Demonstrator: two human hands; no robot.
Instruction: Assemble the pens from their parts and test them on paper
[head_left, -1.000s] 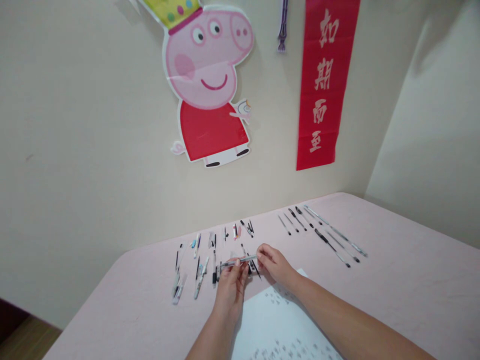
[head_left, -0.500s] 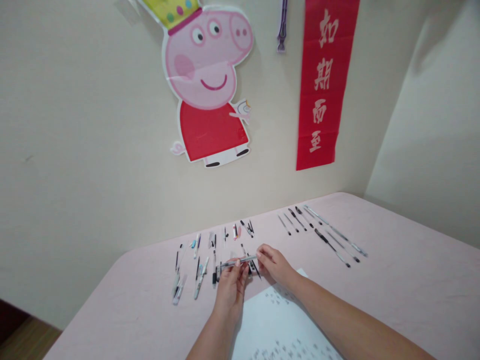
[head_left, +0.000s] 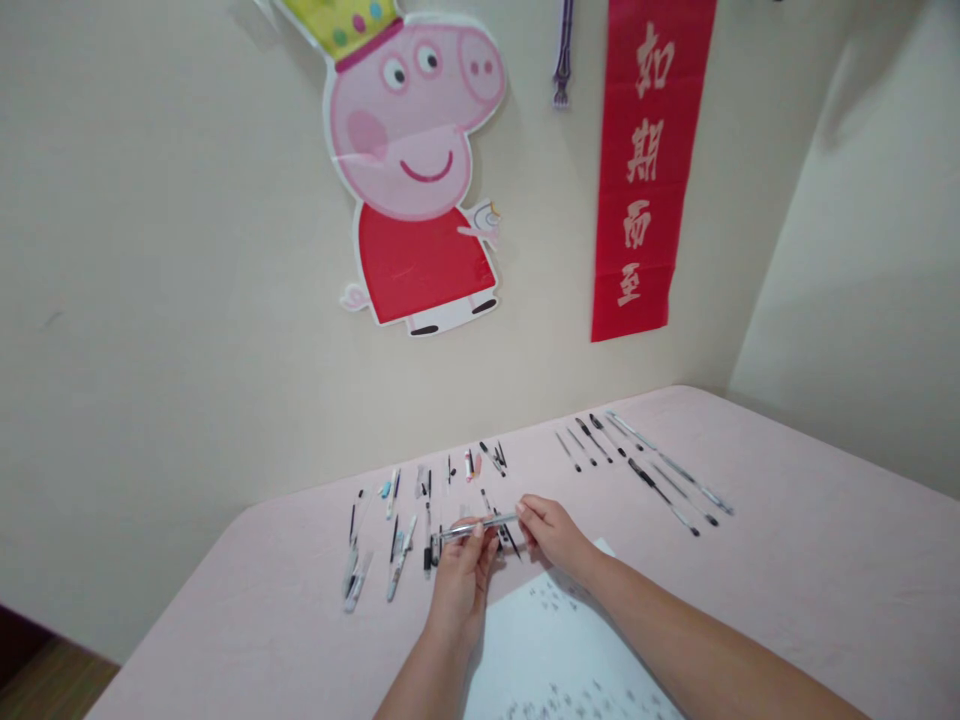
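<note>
Both my hands hold one clear pen (head_left: pixel 480 525) level above the pink table (head_left: pixel 787 560). My left hand (head_left: pixel 463 570) pinches its middle and left part from below. My right hand (head_left: pixel 550 530) pinches its right end with fingertips. Under and behind the pen lie several loose pen parts (head_left: pixel 397 545): barrels, caps and refills. A white sheet of paper (head_left: pixel 551 655) with scribbled marks lies just below my hands.
A row of several whole pens (head_left: pixel 645 465) lies at the table's back right. The wall behind carries a cartoon pig cutout (head_left: pixel 420 170) and a red banner (head_left: pixel 649 170). The table's left edge drops toward a wooden floor (head_left: pixel 45 680).
Almost nothing differs; the view has shifted slightly and my hands keep the same grip on the pen.
</note>
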